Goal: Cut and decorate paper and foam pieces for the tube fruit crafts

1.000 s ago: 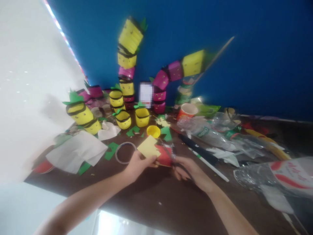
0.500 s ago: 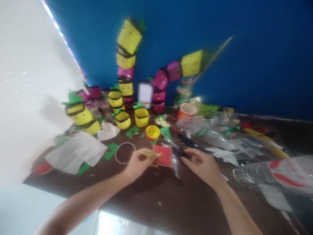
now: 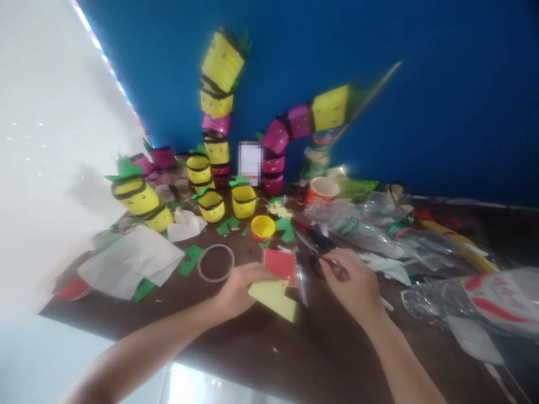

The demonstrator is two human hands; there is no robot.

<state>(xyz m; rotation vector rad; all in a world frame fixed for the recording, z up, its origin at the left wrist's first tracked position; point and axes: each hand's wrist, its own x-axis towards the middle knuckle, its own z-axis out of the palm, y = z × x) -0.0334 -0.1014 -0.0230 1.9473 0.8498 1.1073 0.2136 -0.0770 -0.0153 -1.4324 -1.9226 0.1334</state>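
My left hand [image 3: 242,289] is closed on a piece of pale yellow paper [image 3: 275,301], which hangs out toward the right with a notched upper edge. My right hand [image 3: 351,280] has its fingers closed round the dark handle of a pair of scissors [image 3: 312,251]; the blades point up and left, and blur hides their exact spread. Between the hands a red square of paper [image 3: 280,266] lies on the dark table. A clear plastic strip [image 3: 302,283] runs along its right side. Just beyond sits a small yellow-lined cup [image 3: 263,228].
A ring of tape [image 3: 216,263] and green paper scraps [image 3: 191,260] lie left of centre, near white sheets [image 3: 130,261]. Yellow cups with faces [image 3: 211,206] stand behind. Plastic bottles [image 3: 497,300] crowd the right side, with a red paper cup [image 3: 322,191] farther back.
The yellow paper in my left hand has turned from nearly edge-on to face up and moved lower. My right fingers have closed in on the scissors, which have shifted slightly right.
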